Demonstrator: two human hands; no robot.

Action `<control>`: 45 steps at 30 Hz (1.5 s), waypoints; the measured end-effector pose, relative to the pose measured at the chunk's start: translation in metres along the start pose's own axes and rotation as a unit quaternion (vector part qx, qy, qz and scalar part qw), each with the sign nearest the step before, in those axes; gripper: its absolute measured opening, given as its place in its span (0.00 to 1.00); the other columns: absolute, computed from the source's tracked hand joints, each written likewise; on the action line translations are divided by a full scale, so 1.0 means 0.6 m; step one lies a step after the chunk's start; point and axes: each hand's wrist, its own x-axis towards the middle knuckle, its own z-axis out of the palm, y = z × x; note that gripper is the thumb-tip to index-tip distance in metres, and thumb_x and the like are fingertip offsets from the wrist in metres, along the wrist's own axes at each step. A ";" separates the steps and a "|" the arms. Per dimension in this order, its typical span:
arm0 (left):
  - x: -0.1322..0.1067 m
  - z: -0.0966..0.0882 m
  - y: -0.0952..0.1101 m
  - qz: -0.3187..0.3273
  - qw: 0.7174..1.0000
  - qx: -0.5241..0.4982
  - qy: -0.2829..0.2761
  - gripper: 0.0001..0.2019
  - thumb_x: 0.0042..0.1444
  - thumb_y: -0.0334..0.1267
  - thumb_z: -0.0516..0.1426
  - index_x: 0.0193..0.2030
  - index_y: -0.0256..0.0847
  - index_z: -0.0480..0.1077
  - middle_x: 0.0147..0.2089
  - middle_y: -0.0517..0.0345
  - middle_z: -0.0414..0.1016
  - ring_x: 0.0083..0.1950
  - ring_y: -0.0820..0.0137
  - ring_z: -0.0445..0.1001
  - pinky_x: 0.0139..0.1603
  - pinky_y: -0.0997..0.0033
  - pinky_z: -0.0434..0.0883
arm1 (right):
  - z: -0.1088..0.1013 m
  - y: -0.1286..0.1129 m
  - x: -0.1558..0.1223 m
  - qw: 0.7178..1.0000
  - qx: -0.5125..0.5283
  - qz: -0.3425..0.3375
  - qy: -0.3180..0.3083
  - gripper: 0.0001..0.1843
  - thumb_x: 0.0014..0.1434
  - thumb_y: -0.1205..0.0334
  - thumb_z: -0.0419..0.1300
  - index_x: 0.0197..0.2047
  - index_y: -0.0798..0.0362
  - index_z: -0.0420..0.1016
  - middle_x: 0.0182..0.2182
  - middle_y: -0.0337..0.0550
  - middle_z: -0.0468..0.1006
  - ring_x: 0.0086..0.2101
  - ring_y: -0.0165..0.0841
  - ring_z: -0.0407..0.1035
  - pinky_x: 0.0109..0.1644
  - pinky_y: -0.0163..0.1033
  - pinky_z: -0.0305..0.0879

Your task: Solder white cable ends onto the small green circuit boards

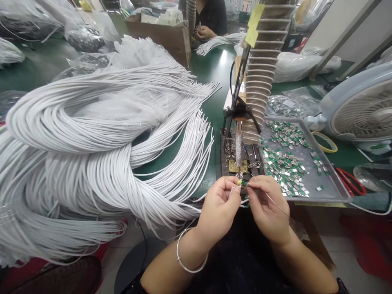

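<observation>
My left hand is closed in a pinch on the end of a white cable, holding it under the tip of a fixed soldering iron. My right hand is pinched too, holding a thin solder wire and touching a small green connector board at the cable's end. Both hands meet just below the iron's tip, at the front edge of the green table. A silver bangle sits on my left wrist.
Large bundles of white cables fill the left side. A metal tray of several small green boards lies at right, beside a ribbed fume hose, a fan and red-handled scissors. Another person works behind a cardboard box.
</observation>
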 end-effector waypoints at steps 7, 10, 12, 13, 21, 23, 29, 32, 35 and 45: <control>0.004 0.001 0.003 -0.026 0.999 0.004 0.030 0.09 0.51 0.36 0.59 0.27 0.38 0.61 0.34 0.62 0.67 0.20 0.85 0.51 0.21 0.78 0.52 | -0.005 -0.003 -0.007 0.999 -0.022 -0.039 0.006 0.18 0.61 0.71 0.48 0.52 0.52 0.68 0.39 0.49 0.76 0.37 0.36 0.73 0.37 0.43 0.74; 0.006 0.001 0.002 -0.030 0.999 0.004 0.031 0.09 0.52 0.37 0.59 0.28 0.38 0.62 0.32 0.63 0.66 0.20 0.84 0.51 0.22 0.78 0.52 | 0.001 -0.004 -0.018 0.999 0.008 -0.027 0.037 0.19 0.62 0.70 0.47 0.56 0.52 0.65 0.40 0.50 0.78 0.36 0.35 0.75 0.36 0.42 0.76; 0.008 0.001 0.002 -0.026 0.999 0.006 0.036 0.09 0.52 0.37 0.59 0.28 0.38 0.62 0.32 0.63 0.66 0.20 0.84 0.51 0.22 0.78 0.53 | 0.005 -0.006 -0.023 0.999 0.021 -0.015 0.041 0.17 0.62 0.70 0.48 0.54 0.52 0.65 0.39 0.49 0.78 0.36 0.35 0.76 0.36 0.42 0.76; 0.008 0.001 0.002 -0.026 0.999 0.007 0.039 0.09 0.51 0.37 0.59 0.28 0.39 0.62 0.33 0.63 0.66 0.20 0.83 0.52 0.22 0.77 0.53 | 0.007 -0.006 -0.024 0.999 0.022 -0.014 0.041 0.16 0.62 0.70 0.48 0.52 0.52 0.66 0.39 0.49 0.79 0.36 0.35 0.77 0.36 0.42 0.77; 0.007 -0.001 0.003 -0.029 0.999 -0.006 0.019 0.07 0.53 0.37 0.58 0.31 0.39 0.62 0.27 0.67 0.62 0.20 0.82 0.50 0.22 0.78 0.52 | 0.006 -0.003 -0.011 0.997 -0.018 -0.061 0.040 0.13 0.60 0.72 0.53 0.45 0.50 0.72 0.36 0.47 0.79 0.38 0.36 0.76 0.39 0.44 0.76; 0.007 -0.001 0.002 -0.027 1.000 -0.009 0.012 0.07 0.54 0.37 0.57 0.31 0.39 0.62 0.25 0.68 0.60 0.20 0.82 0.49 0.22 0.78 0.51 | 0.005 -0.003 -0.007 0.996 -0.033 -0.071 0.045 0.13 0.59 0.72 0.53 0.44 0.50 0.72 0.36 0.47 0.79 0.38 0.36 0.76 0.38 0.44 0.76; 0.010 -0.001 0.006 -0.033 0.999 -0.017 -0.001 0.08 0.53 0.38 0.58 0.32 0.39 0.62 0.22 0.70 0.55 0.20 0.82 0.49 0.21 0.78 0.49 | 0.007 -0.003 -0.002 0.994 -0.064 -0.081 0.045 0.12 0.60 0.71 0.54 0.43 0.49 0.73 0.35 0.47 0.78 0.36 0.36 0.75 0.37 0.45 0.76; 0.010 0.000 0.008 -0.027 0.999 -0.022 0.003 0.08 0.52 0.38 0.59 0.32 0.39 0.62 0.22 0.69 0.56 0.20 0.81 0.49 0.21 0.78 0.49 | 0.008 -0.002 -0.001 0.993 -0.070 -0.082 0.043 0.13 0.60 0.71 0.54 0.44 0.49 0.73 0.36 0.47 0.78 0.37 0.36 0.75 0.38 0.45 0.76; 0.009 0.000 0.009 -0.021 0.999 -0.025 0.002 0.06 0.54 0.37 0.57 0.33 0.39 0.63 0.21 0.70 0.56 0.20 0.81 0.50 0.22 0.78 0.50 | 0.010 -0.002 0.000 0.993 -0.068 -0.084 0.042 0.14 0.59 0.72 0.54 0.45 0.49 0.73 0.37 0.47 0.77 0.38 0.36 0.74 0.39 0.45 0.76; 0.008 0.002 0.016 -0.004 1.000 -0.029 0.009 0.05 0.55 0.35 0.56 0.32 0.39 0.63 0.22 0.69 0.58 0.20 0.82 0.50 0.22 0.78 0.52 | 0.014 -0.004 0.004 0.994 -0.052 -0.089 0.038 0.16 0.58 0.75 0.55 0.46 0.50 0.73 0.39 0.47 0.75 0.40 0.35 0.73 0.41 0.43 0.75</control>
